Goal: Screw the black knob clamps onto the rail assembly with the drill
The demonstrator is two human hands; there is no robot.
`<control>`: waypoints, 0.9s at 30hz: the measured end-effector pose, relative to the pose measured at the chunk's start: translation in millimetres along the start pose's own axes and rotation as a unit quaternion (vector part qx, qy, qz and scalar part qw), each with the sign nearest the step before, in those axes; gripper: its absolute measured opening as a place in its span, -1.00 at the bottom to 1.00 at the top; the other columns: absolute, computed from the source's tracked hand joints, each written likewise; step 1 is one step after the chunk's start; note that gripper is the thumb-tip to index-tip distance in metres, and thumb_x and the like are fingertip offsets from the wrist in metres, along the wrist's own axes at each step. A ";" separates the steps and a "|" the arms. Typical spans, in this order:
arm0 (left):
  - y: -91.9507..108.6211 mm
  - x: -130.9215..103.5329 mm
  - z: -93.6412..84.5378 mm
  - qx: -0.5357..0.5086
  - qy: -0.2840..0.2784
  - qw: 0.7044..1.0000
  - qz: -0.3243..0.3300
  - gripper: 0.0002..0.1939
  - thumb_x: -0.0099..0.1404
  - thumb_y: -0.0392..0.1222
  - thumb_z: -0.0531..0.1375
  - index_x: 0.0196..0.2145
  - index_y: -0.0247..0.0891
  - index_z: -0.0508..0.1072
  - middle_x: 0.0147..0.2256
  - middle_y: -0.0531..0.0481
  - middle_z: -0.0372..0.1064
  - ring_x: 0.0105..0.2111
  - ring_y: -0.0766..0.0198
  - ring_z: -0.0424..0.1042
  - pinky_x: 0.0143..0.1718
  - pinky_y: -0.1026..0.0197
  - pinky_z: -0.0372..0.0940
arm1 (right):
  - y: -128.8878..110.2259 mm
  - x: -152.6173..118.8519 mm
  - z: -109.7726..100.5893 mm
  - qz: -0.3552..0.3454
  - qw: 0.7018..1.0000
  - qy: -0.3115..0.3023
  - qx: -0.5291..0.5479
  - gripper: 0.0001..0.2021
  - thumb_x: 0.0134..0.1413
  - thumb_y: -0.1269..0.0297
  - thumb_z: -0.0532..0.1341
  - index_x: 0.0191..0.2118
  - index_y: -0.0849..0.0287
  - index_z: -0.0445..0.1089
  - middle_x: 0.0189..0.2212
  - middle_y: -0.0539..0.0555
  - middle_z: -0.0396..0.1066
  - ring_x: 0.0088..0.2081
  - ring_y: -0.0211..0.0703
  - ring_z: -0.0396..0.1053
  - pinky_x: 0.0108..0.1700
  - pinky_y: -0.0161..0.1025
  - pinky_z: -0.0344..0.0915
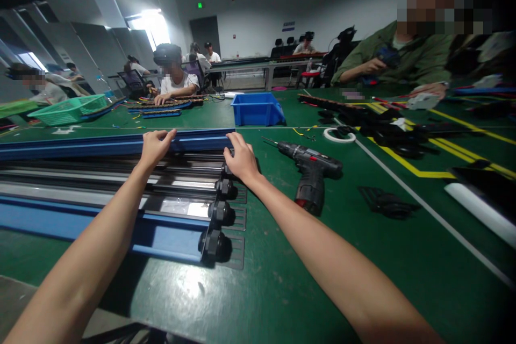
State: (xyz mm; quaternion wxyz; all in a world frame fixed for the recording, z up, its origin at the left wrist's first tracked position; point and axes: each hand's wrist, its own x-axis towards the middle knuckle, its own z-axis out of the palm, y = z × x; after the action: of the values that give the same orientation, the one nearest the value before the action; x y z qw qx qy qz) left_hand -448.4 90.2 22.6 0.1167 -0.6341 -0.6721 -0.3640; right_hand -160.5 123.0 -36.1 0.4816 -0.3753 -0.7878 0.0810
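Observation:
A long assembly of blue and silver rails [100,209] lies across the green table [282,279], ending in a row of black end caps [221,214]. My left hand [155,146] rests with fingers curled over the far blue rail [80,146]. My right hand [241,158] grips the end of that far rail, at the topmost black end cap. A cordless drill [310,169] lies on its side just right of my right hand.
A blue bin [257,109] stands behind the rails, a roll of white tape [339,135] and black parts [385,203] lie to the right. A green basket [70,109] sits far left. Other people work at the far side and at the right, one in a green sleeve [363,59].

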 end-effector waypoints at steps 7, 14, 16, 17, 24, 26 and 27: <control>-3.1 1.8 1.7 -0.006 0.001 1.000 0.006 -0.45 0.36 0.17 0.01 -0.66 -0.21 0.09 -0.65 0.07 -0.03 -0.52 0.29 0.10 -0.42 0.18 -0.02 | -0.7 0.1 0.0 -0.001 1.000 0.000 -0.005 -0.54 0.23 0.36 0.07 0.24 0.15 0.24 0.23 0.20 0.29 0.24 0.04 0.25 0.22 0.03 0.20; -5.7 3.0 2.6 -0.013 -0.006 1.000 -0.004 -0.45 0.35 0.20 0.01 -0.65 -0.20 0.08 -0.63 0.08 -0.07 -0.51 0.30 0.06 -0.44 0.18 -0.04 | 0.4 0.1 0.6 -0.003 1.000 0.004 -0.001 -0.54 0.23 0.37 0.08 0.23 0.17 0.25 0.23 0.20 0.28 0.23 0.04 0.25 0.21 0.02 0.21; -6.4 3.3 2.9 -0.018 -0.004 1.000 -0.004 -0.45 0.34 0.21 0.01 -0.65 -0.20 0.07 -0.62 0.08 -0.08 -0.51 0.30 0.05 -0.44 0.18 -0.05 | 0.6 0.1 0.6 -0.002 1.000 0.003 0.000 -0.54 0.23 0.37 0.08 0.24 0.16 0.25 0.23 0.19 0.28 0.23 0.05 0.26 0.21 0.03 0.21; -6.7 3.4 2.9 -0.019 -0.004 1.000 -0.003 -0.44 0.34 0.22 0.01 -0.64 -0.20 0.06 -0.62 0.08 -0.08 -0.51 0.30 0.04 -0.44 0.18 -0.05 | 0.7 0.1 0.6 -0.001 1.000 0.002 0.001 -0.54 0.23 0.37 0.08 0.24 0.15 0.24 0.23 0.19 0.28 0.23 0.05 0.26 0.22 0.03 0.21; -6.0 3.7 1.9 -0.017 -0.011 1.000 -0.008 -0.45 0.35 0.22 0.00 -0.64 -0.20 0.05 -0.61 0.07 -0.08 -0.51 0.30 0.04 -0.44 0.19 -0.04 | 1.5 0.6 1.7 0.000 1.000 0.001 0.000 -0.53 0.23 0.36 0.07 0.25 0.14 0.23 0.24 0.19 0.27 0.23 0.05 0.25 0.22 0.04 0.21; -6.0 3.8 1.8 -0.016 -0.010 1.000 -0.009 -0.45 0.35 0.22 0.00 -0.64 -0.20 0.04 -0.61 0.07 -0.09 -0.51 0.30 0.02 -0.45 0.19 -0.04 | 1.8 0.7 2.1 0.003 1.000 -0.001 0.000 -0.53 0.23 0.36 0.07 0.25 0.13 0.23 0.25 0.19 0.26 0.23 0.06 0.25 0.22 0.05 0.20; -6.1 3.8 1.9 -0.017 -0.008 1.000 -0.008 -0.45 0.34 0.22 0.00 -0.64 -0.20 0.03 -0.61 0.07 -0.09 -0.51 0.30 0.02 -0.45 0.19 -0.05 | 1.8 0.7 2.2 0.004 1.000 -0.002 0.001 -0.53 0.23 0.35 0.07 0.25 0.13 0.23 0.25 0.20 0.26 0.24 0.06 0.25 0.23 0.06 0.20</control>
State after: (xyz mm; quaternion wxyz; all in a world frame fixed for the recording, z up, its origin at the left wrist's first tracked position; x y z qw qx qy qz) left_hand -454.1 94.7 21.5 0.0978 -0.6338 -0.6719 -0.3706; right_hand -161.5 125.3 -37.6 0.4804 -0.3776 -0.7871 0.0841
